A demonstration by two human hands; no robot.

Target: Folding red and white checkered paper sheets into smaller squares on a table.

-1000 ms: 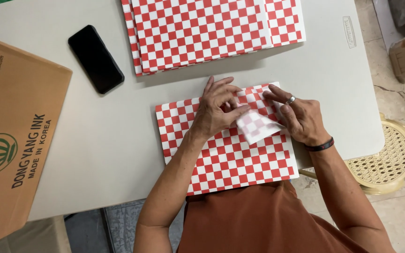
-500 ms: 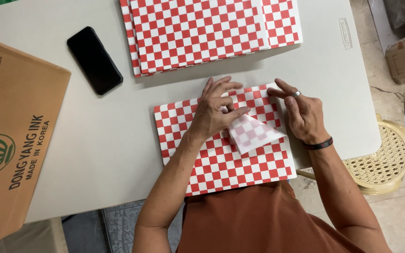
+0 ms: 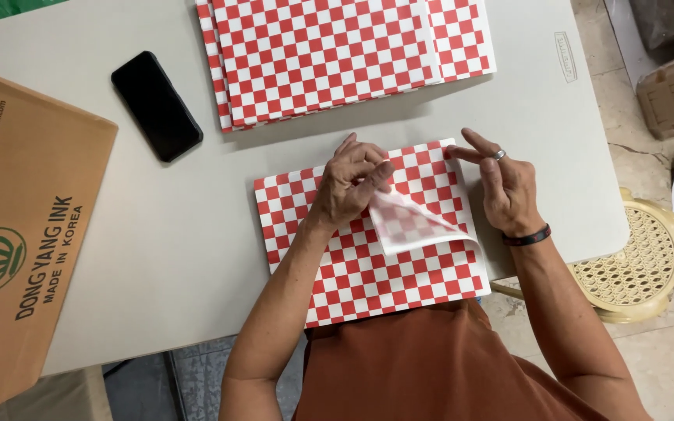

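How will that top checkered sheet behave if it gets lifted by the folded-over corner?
Probably floppy: the corner of the checkered sheet that the left hand pinches curls over in a soft curve, not a crease. Likely very light and thin, since the pattern shows faintly through its pale underside. It may slide on the sheets beneath; the right hand rests at its far edge, seemingly steadying it.

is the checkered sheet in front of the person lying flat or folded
Partly folded. The top sheet's right corner is turned over, pale underside up, pinched by the left hand; the right hand presses its far edge.
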